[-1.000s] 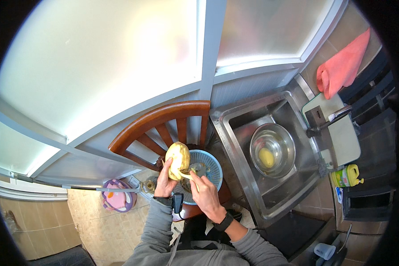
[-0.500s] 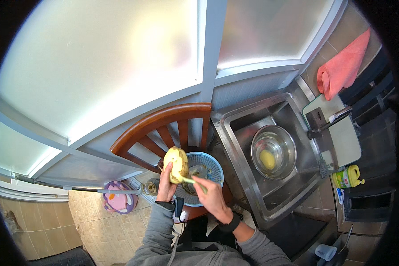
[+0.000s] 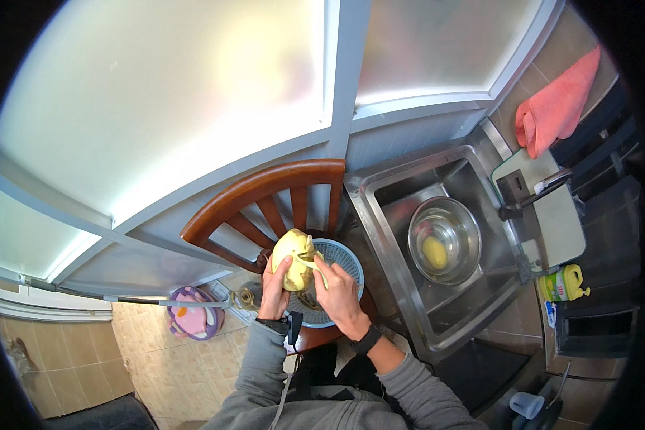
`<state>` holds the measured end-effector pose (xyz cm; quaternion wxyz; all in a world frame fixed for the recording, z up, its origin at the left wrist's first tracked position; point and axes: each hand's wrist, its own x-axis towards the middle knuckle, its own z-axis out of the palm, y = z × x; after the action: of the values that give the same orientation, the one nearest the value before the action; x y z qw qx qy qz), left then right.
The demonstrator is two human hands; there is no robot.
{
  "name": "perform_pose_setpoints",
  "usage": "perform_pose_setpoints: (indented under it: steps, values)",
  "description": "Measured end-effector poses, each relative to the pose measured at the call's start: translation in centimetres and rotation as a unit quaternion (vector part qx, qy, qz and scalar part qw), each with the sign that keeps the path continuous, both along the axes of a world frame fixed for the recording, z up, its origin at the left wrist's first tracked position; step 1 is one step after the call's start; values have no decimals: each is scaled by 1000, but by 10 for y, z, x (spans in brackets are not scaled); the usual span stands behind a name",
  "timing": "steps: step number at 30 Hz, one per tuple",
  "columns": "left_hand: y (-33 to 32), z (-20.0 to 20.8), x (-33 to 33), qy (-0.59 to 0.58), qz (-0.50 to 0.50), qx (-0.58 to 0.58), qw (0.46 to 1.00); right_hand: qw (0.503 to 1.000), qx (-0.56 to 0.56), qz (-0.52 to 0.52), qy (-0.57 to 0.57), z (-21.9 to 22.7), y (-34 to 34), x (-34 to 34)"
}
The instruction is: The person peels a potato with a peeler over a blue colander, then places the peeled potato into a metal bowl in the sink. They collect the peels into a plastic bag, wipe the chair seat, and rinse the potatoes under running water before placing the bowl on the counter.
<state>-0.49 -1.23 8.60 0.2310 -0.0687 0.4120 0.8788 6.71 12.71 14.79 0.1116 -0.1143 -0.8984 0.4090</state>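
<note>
My left hand (image 3: 274, 291) is closed around the lower left side of a large, mostly peeled potato (image 3: 291, 252) with some brown skin left on it. In my right hand (image 3: 340, 297) is a peeler (image 3: 313, 265) with a pale green handle, its head against the potato's right side. Directly below both hands is a round blue plastic basket (image 3: 352, 266) with dark peelings inside, partly hidden by the potato and my hands. It sits on a reddish-brown wooden chair (image 3: 265, 185).
To the right, a steel sink (image 3: 426, 315) holds a metal bowl (image 3: 473, 247) with a yellow peeled potato (image 3: 434, 252) in it. Beyond are a faucet (image 3: 534, 201), a pink cloth (image 3: 555, 107) and a green-yellow bottle (image 3: 562, 284). A purple-pink stool-like object (image 3: 193, 315) stands on the floor at left.
My right hand and the peeler have moved up along the potato's right side. The potato has shifted slightly up and right and is turned differently in my left hand.
</note>
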Motion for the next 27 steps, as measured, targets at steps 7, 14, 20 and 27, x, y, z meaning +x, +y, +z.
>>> perform_pose_setpoints:
  steps: [7,14,20,27]
  values:
    - [9,-18,8,-97,24,28,995,1000,16,7,0,-14,-19,23]
    - [12,-27,10,-97,50,10,994,1000,-3,-11,14,-24,-36,45]
    - [1,-15,-3,-102,-18,65,992,996,-90,-6,13,-8,-22,50]
    - [-9,-9,4,-199,-55,185,961,986,-122,-34,107,15,24,13]
